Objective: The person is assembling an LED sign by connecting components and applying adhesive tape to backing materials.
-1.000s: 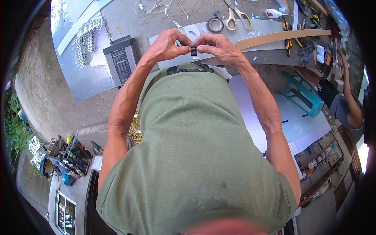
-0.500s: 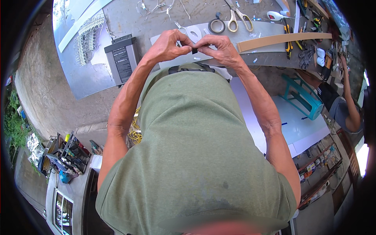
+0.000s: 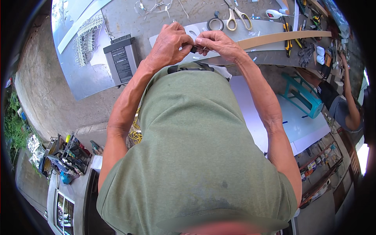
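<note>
My left hand (image 3: 169,44) is closed, thumb and fingers pinching a small black piece (image 3: 193,49) that looks like a bit of tape. My right hand (image 3: 217,44) meets it from the other side, its fingertips pinched together at the piece's edge. The fingers cover most of what lies between them. Both hands are over the table's near edge, in front of my body. Just beyond them lies a white cut-out (image 3: 192,29) with a hole. A roll of black tape (image 3: 215,24) and cream-handled scissors (image 3: 232,21) rest farther back.
A grey metal power unit (image 3: 120,59) and coiled white wired modules (image 3: 84,43) sit on the left. To the right lie a curved tan strip (image 3: 282,39), yellow-black cutters (image 3: 288,41) and a white bottle (image 3: 273,14). A teal stool (image 3: 307,100) and another person's arm (image 3: 347,86) are beyond.
My left hand has rolled over, its back now turned up more. The right fingers have curled lower around the small black piece. The scissors and tape roll stay put.
</note>
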Available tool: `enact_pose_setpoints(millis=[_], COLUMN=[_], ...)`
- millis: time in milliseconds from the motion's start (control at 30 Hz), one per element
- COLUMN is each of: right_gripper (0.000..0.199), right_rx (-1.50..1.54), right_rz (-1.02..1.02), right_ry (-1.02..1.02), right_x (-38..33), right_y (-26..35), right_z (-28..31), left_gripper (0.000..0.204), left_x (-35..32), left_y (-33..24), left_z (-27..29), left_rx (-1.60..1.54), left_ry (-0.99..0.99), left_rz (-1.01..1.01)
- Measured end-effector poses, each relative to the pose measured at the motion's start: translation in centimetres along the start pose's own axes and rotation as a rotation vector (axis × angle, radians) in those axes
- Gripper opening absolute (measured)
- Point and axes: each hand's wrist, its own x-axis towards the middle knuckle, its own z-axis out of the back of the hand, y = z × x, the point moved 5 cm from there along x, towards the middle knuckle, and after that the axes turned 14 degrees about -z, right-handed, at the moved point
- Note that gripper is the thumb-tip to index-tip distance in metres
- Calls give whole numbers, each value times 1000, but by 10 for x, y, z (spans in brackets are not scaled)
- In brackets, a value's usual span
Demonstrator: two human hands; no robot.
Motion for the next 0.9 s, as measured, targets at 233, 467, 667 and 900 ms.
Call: enact_pose_setpoints(millis=[233, 467, 667, 900], right_gripper=[27, 25, 28, 26], right_rx=[123, 127, 32, -78], right_rz=[-100, -126, -99, -73], right_ry=[38, 41, 6, -1], right_x=[5, 4, 4, 3], right_y=[-9, -12, -11, -7], right_z=[4, 6, 7, 4], left_gripper=[10, 11, 8, 9], left_x=[1, 1, 2, 2], left_y=[-2, -8, -7, -6], left_z=[1, 0, -1, -3], left_rx=[11, 10, 7, -27], left_ry=[8, 7, 59, 126], left_rz=[-31, -62, -30, 12])
